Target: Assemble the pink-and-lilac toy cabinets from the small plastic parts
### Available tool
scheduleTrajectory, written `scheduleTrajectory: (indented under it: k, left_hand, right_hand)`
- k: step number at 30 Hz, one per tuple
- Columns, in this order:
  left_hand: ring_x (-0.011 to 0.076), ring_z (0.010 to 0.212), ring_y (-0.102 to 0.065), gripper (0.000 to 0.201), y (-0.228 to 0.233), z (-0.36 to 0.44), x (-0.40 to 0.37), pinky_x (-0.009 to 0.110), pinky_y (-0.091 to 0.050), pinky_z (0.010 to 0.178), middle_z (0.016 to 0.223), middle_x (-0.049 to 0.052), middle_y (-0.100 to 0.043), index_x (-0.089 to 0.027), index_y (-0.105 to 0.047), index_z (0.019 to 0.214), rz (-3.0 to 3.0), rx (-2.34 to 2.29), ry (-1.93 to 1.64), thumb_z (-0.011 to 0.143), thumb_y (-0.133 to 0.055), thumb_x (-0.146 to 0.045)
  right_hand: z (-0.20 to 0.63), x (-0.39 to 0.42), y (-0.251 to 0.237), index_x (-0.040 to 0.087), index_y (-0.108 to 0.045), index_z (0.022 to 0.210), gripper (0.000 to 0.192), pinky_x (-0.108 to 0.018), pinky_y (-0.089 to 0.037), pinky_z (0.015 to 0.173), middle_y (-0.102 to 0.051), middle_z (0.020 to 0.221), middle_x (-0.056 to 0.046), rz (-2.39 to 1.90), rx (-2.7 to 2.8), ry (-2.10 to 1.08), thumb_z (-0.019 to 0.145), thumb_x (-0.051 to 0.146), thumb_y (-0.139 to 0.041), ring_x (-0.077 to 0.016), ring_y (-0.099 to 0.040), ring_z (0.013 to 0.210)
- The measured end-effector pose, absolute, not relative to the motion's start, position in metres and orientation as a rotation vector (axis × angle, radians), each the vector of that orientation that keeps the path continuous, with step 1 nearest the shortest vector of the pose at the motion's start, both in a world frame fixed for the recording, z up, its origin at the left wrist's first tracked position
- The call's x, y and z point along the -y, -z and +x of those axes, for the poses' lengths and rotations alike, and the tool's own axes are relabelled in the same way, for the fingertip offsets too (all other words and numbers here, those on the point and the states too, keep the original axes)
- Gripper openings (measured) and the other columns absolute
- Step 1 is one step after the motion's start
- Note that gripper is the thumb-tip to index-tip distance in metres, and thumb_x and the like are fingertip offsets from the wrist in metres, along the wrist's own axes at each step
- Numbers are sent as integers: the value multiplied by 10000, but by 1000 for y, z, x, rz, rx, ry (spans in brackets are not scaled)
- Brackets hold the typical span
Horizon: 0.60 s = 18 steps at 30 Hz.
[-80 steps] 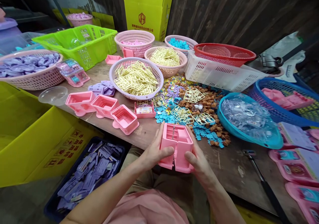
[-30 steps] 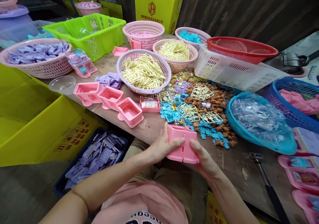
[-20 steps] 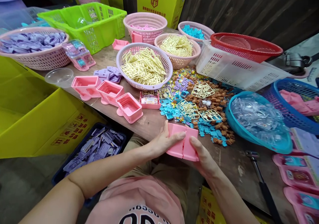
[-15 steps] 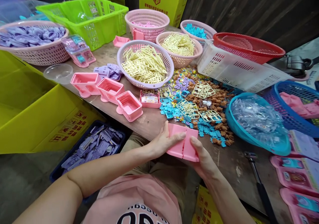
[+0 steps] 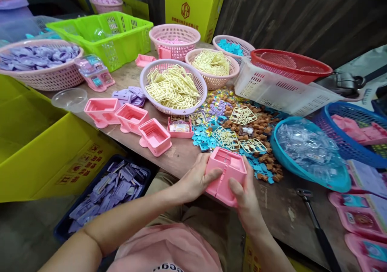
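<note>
Both of my hands hold one pink plastic toy housing (image 5: 226,174) over the near edge of the wooden table (image 5: 281,205). My left hand (image 5: 195,180) grips its left side with the thumb on the front face. My right hand (image 5: 245,195) clasps the right lower corner. The housing's open top faces up and away from me. Three similar pink housings (image 5: 130,118) stand in a row on the table to the left. A small pink tray with a printed card (image 5: 179,127) lies beside them.
Baskets of cream frames (image 5: 173,87), purple parts (image 5: 39,62) and blue parts (image 5: 231,46) ring the table. Loose blue, brown and cream pieces (image 5: 242,137) lie in a heap. A blue bowl of clear pieces (image 5: 308,151) sits right. A crate of purple cards (image 5: 105,189) is below left.
The pink housing was turned in both hands: its flat back faced me half a second ago, now it is tilted so its open top shows. My right hand shifted onto its lower corner.
</note>
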<state>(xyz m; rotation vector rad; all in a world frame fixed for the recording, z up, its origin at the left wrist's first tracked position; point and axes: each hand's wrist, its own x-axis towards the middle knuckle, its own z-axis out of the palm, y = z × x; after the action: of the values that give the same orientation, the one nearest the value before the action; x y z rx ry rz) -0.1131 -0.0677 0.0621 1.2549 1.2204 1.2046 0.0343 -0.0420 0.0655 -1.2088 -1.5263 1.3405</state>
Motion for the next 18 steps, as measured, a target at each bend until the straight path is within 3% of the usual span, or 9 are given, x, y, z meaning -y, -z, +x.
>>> scheduleTrajectory:
  k: [3, 6, 8, 11, 14, 18]
  left_hand:
    - [230, 1069, -484, 517, -72, -104, 78, 401, -373, 956, 1128, 97, -504, -185, -432, 1165, 1208, -1309, -1284, 851, -362, -590]
    - [260, 1084, -490, 759, -74, -96, 87, 409, -398, 938, 1202, 111, -481, -199, -313, 1251, 1160, -1269, -1377, 699, -543, -665]
    - [267, 1057, -512, 851, -73, -94, 88, 406, -421, 914, 1179, 106, -501, -198, -309, 1228, 1139, -1298, -1368, 585, -706, -590]
    - [236, 983, -551, 736, -69, -98, 84, 390, -450, 878, 1083, 68, -556, -200, -343, 1153, 1085, -1370, -1341, 583, -767, -394]
    - [236, 983, -558, 671, -61, -112, 80, 396, -451, 884, 1075, 64, -573, -204, -365, 1154, 1075, -1290, -1407, 614, -727, -368]
    - [287, 1051, -531, 763, -48, -133, 76, 423, -415, 943, 1144, 106, -552, -181, -423, 1168, 1292, -1044, -1454, 525, -761, -415]
  right_hand:
    - [28, 46, -58, 189, -113, 1429, 948, -521, -311, 1013, -289, 1414, -168, -1266, 1645, -947, 701, 546, -605, -321, -339, 1273]
    - [15, 55, -45, 147, -14, 1442, 1026, -589, -321, 964, -214, 1421, -226, -1308, 1708, -627, 702, 569, -586, -377, -288, 1281]
    - [8, 61, -37, 126, 37, 1442, 1062, -633, -322, 926, -183, 1420, -261, -1341, 1746, -444, 703, 585, -573, -418, -262, 1278]
    - [9, 66, -34, 121, 72, 1442, 1101, -681, -278, 915, -166, 1425, -276, -1365, 1838, -236, 693, 581, -591, -453, -209, 1290]
    - [24, 60, -46, 181, -10, 1452, 982, -625, -263, 977, -249, 1424, -211, -1246, 1938, -396, 739, 540, -580, -397, -249, 1302]
    - [44, 40, -70, 224, -249, 1404, 866, -459, -329, 1014, -396, 1373, -131, -955, 1863, -1074, 722, 715, -463, -317, -375, 1258]
